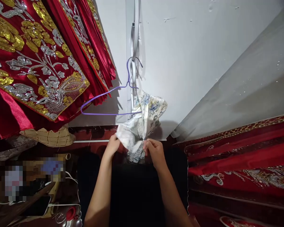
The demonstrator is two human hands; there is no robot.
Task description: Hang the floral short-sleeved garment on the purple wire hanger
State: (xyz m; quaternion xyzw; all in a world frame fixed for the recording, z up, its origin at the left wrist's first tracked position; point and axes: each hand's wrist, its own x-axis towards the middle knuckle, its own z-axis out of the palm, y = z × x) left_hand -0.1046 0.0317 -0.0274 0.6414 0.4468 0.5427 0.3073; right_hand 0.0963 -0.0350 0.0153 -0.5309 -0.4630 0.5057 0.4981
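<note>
A pale patterned garment (153, 108) hangs from the right side of a purple hanger (101, 94), whose left side is bare. The hanger's hook rests on a white fitting (133, 71) on the wall. My left hand (113, 144) grips the white edge of the garment at its lower left, fingers partly hidden behind the cloth. On the other side, my right hand (153, 148) pinches the garment near its lower middle, thumb and fingers together. The cloth is bunched and folded between my hands.
Red cloth with gold and silver sequin embroidery (38, 56) hangs at the upper left. Red embroidered fabric (246, 170) lies at the right, below a grey translucent sheet (246, 85). At lower left are a phone (38, 205), a white cable (63, 205) and a red round object (71, 213).
</note>
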